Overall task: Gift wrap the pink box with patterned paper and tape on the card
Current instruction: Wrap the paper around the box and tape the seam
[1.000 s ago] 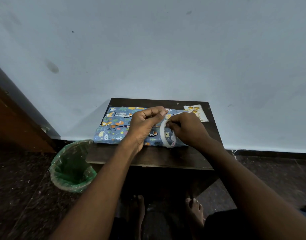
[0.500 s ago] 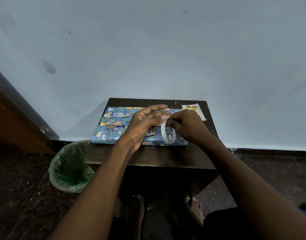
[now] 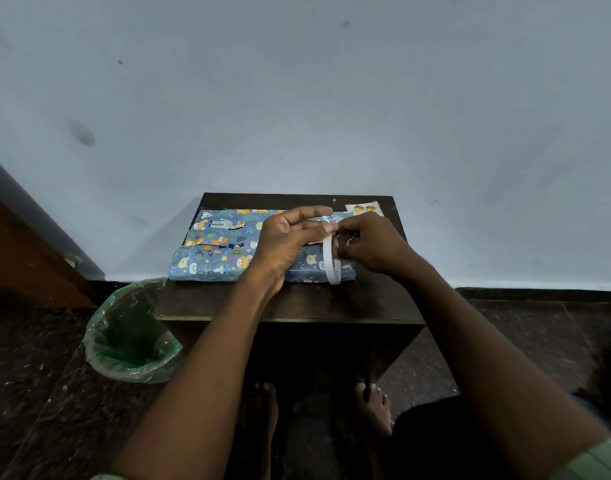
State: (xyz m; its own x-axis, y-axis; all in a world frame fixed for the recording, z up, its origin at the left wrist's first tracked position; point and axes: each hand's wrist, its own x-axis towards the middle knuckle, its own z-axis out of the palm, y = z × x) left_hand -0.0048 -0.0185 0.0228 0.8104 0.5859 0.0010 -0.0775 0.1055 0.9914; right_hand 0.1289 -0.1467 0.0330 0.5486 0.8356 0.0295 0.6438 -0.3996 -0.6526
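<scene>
One wrapped box [image 3: 227,251] on table [image 3: 297,303], one card [image 3: 362,208] at far right corner, one tape roll [image 3: 330,259]. Left hand [image 3: 290,242] pinching tape end, right hand [image 3: 373,245] gripping roll. One bin [image 3: 130,337], green liner inside.

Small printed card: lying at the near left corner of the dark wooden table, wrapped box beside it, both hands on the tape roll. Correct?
Not quite. The head view shows the small printed card at the far right corner of the dark wooden table. The rest holds.
</scene>
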